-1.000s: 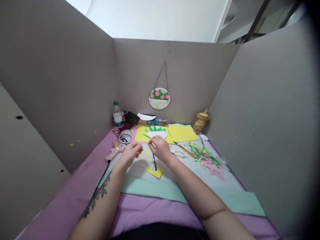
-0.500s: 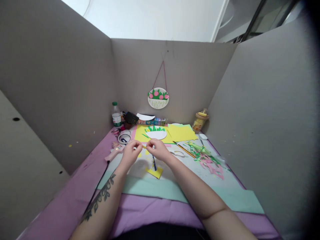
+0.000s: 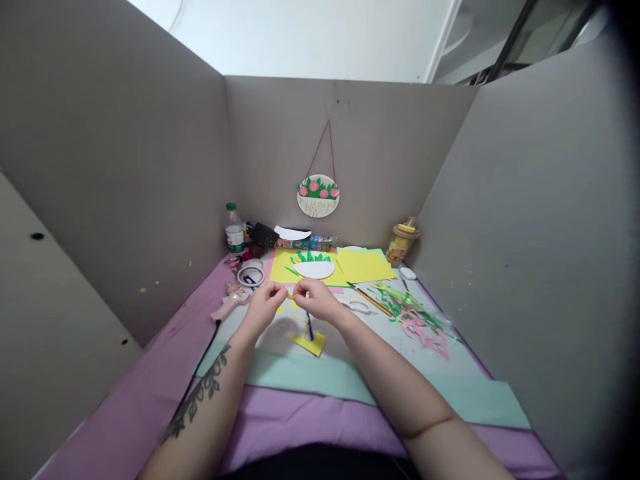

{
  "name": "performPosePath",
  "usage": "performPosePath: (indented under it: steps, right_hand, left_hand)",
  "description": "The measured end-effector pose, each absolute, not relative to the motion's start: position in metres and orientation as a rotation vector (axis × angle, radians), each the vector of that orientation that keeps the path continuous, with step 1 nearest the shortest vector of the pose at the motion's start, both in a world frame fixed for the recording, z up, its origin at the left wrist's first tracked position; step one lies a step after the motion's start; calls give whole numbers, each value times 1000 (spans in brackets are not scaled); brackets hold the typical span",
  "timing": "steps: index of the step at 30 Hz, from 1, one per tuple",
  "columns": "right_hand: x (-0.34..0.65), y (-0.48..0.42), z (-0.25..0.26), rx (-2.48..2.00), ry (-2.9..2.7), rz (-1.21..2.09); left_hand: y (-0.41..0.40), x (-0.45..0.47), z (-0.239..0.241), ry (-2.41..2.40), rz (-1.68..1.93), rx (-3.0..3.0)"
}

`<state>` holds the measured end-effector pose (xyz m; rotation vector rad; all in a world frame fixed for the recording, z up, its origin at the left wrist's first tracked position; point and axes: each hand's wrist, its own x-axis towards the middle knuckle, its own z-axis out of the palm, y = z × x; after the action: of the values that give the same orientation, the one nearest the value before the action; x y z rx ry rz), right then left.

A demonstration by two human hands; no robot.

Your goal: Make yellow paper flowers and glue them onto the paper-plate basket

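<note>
Between the fingertips of both hands is a small yellow paper piece point(image 3: 290, 296), mostly covered by the fingers. My left hand point(image 3: 267, 305) pinches one end of it, and my right hand point(image 3: 316, 299) pinches the other. Below them a dark blue pen point(image 3: 310, 328) lies across a yellow paper scrap point(image 3: 316, 345). Beyond the hands, a white half-disc with green paper leaves point(image 3: 314, 268) rests on yellow sheets. A pair of white-handled scissors point(image 3: 357, 307) lies right of my right hand.
Left of the hands are a pink glue gun point(image 3: 231, 305), tape rolls point(image 3: 251, 275) and a bottle point(image 3: 234, 230). Pencils point(image 3: 370, 299) and green and pink paper scraps point(image 3: 417, 320) spread at right. A lidded cup point(image 3: 401, 241) stands at the back; a decorated plate point(image 3: 319, 196) hangs on the partition.
Both hands stay pinched close together over the mat, with only slight finger movement. The whole view has shifted very slightly.
</note>
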<state>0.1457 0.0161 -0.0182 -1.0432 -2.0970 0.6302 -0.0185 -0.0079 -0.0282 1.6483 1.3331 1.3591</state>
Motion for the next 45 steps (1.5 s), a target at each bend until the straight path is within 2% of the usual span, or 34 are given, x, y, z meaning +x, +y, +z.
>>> performPosePath:
  steps: [4,8,27,32,38,45]
  right_hand:
    - [150,20,-20,-1120,-1967,849]
    - [153,21,-19,-1118,-1777,1071]
    - [153,22,-25,-1082,-1765,1253]
    - [145,25,-46,-1186,-1877,1106]
    - [107,38,-60,-1335,-2263,560]
    - [89,61,-60,-1466,-2362,841]
  left_hand:
    - [-3,-28,-30,1329,1429,1440]
    - [-4,-27,-29,1313,1313,1573]
    - [-6,-24,-28,1342,1300,1656]
    - [1,-41,-29,1387,1367,1589]
    - [8,-59,-36,1460,1319,1714]
    - [12,-68,-38,1538,1216,1800]
